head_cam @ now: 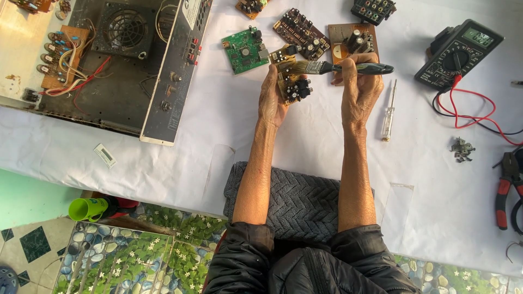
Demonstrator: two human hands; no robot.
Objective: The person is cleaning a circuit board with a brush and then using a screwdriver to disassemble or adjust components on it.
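My left hand [271, 100] holds a small brown circuit board [290, 80] with black parts, lifted over the white-covered table [229, 136]. In my right hand [357, 87] is a paintbrush [348, 68] with a dark handle, held level. Its bristles [291, 68] rest across the top of the held board. Both forearms reach out from dark jacket sleeves over a grey knitted cloth [297, 198].
An opened amplifier chassis [131, 60] with a fan fills the far left. A green circuit board [244, 50], several brown boards [299, 31], a multimeter [458, 53] with red leads, a clear-handled screwdriver [388, 111], a small metal part [461, 148] and red-handled pliers [504, 188] lie around.
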